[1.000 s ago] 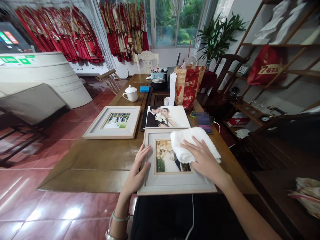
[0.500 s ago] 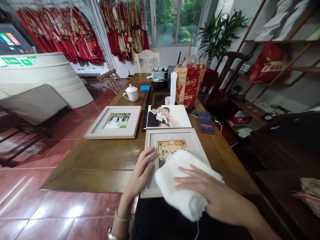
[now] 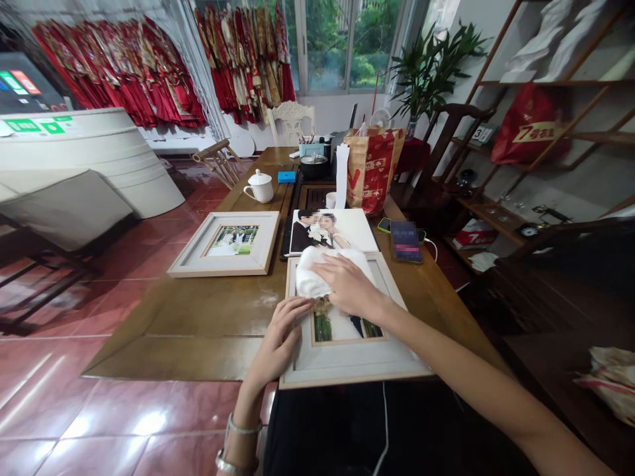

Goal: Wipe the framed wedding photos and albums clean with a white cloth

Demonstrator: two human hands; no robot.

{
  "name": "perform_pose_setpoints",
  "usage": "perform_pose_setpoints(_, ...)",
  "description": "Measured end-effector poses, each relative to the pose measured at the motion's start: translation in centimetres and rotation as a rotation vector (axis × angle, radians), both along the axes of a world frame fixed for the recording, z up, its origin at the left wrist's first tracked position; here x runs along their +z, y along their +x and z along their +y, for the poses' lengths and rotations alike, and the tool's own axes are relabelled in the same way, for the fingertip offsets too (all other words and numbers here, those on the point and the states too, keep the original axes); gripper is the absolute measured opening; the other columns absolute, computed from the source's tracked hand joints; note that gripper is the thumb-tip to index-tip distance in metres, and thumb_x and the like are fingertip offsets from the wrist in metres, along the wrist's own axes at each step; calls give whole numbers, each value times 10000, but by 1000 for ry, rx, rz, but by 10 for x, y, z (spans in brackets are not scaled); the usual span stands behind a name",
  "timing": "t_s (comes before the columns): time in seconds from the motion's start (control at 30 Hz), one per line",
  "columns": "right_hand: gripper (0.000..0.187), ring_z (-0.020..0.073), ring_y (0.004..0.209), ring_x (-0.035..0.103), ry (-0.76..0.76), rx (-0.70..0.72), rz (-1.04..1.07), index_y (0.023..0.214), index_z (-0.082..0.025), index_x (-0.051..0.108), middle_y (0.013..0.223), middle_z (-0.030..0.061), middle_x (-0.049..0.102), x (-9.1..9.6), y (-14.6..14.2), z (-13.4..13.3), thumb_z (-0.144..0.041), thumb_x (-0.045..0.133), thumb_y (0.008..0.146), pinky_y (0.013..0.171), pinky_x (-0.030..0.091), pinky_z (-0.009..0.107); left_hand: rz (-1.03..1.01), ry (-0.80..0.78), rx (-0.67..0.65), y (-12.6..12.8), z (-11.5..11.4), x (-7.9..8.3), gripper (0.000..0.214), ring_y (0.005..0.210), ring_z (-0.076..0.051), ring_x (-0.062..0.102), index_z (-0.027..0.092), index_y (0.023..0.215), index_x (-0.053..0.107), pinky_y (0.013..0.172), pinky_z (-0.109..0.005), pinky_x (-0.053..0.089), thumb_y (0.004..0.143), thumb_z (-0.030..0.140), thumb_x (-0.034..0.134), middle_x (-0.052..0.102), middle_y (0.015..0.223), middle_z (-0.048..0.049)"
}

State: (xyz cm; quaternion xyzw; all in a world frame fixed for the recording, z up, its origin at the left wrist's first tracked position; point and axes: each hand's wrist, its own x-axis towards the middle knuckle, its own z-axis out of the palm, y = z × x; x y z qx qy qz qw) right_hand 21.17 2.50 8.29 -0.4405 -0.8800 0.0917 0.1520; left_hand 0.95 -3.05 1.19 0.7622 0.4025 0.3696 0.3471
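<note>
Right hand [image 3: 350,284], fingers flat on cloth [image 3: 310,281] — hiding top of photo [image 3: 342,327]; left hand [image 3: 280,340] flat on frame [image 3: 347,365].

Bright window [image 3: 342,39] daylight, perhaps warped edges.

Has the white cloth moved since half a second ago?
Yes: white cloth slid from the picture frame's near edge to its far edge, beside the photo print.

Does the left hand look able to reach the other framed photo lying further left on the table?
Probably yes. The left hand rests flat on the near frame's left edge, and only bare table lies between it and the other framed photo; nothing stands in between.
</note>
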Motion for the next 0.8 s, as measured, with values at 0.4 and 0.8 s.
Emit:
perform_pose_setpoints(0.4, 594, 267, 1429, 273, 156, 212, -81, 1357, -140, 507, 1479, 95, 455, -10, -8, 0, 45, 394, 804, 1167, 189, 515, -75, 32, 28, -3, 3, -16, 341, 1337, -272, 374, 255, 1204, 624, 1124, -500, 308, 915, 187, 455, 515, 1378, -74)
perform_pose_setpoints(0.8, 776, 182, 1394, 356, -132, -176, 15, 1312, -240, 560, 1394, 12, 558, -25, 84, -6, 84, 375, 632, 1164, 198, 490, -53, -3, -13, -3, 5, -6, 384, 1332, -240, 370, 289, 1275, 589, 1160, -496, 233, 934, 188, 443, 563, 1347, -40)
